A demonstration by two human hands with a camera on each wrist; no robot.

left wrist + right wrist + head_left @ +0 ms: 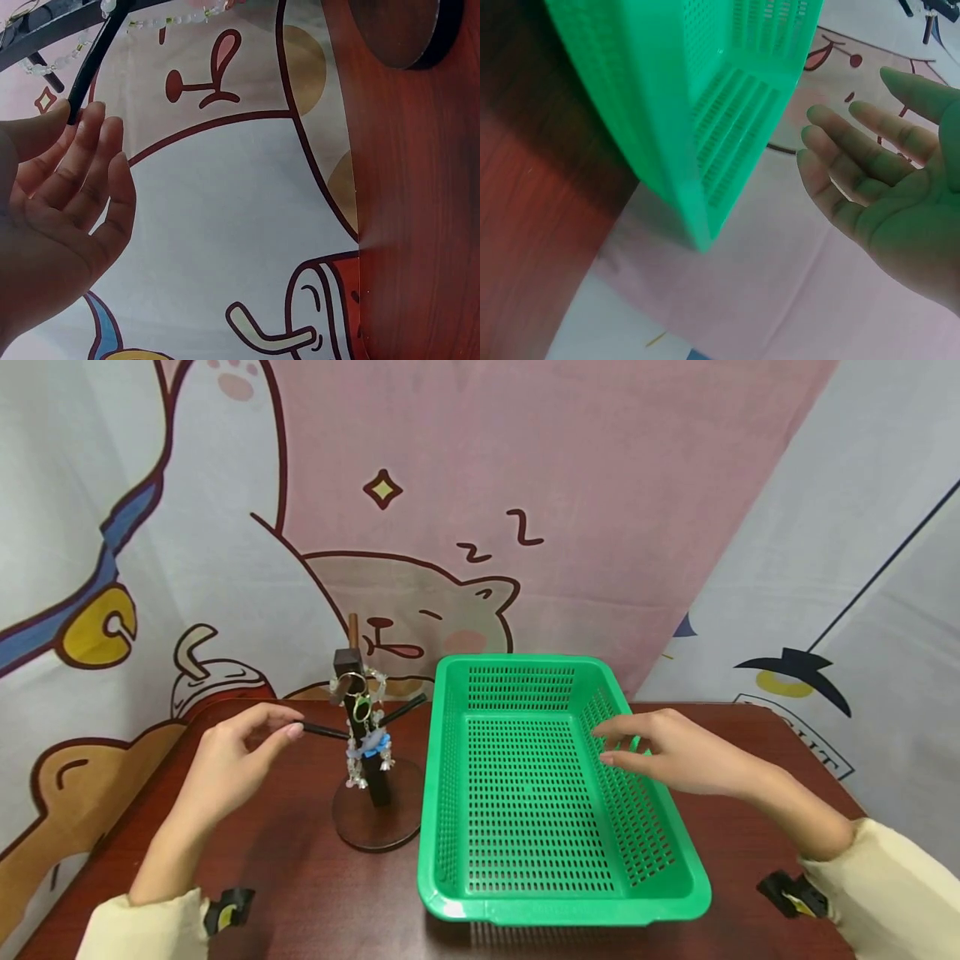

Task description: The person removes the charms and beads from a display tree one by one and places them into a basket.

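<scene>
Worktop (300, 902): across the lower frame.
Basket (570, 911): green, right of centre.
Stand (378, 787): left of centre, bracelets (375, 743) hung on it.
Left hand (234, 764): grip pinching the tip of the stand's rod (326, 730); light, level pressure should avoid tipping.
Right hand (663, 750): grip loose, over the basket's right side; could steady the stand.

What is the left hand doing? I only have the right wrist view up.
Observer: The left hand pinches the tip of a black peg on a dark stand.
Operator: Where is the stand's base?
Observer: In the head view, its round base rests on the table, left of the green basket.
Operator: Anything colourful on the stand?
Observer: Yes, a blue ornament, partway up.
</scene>
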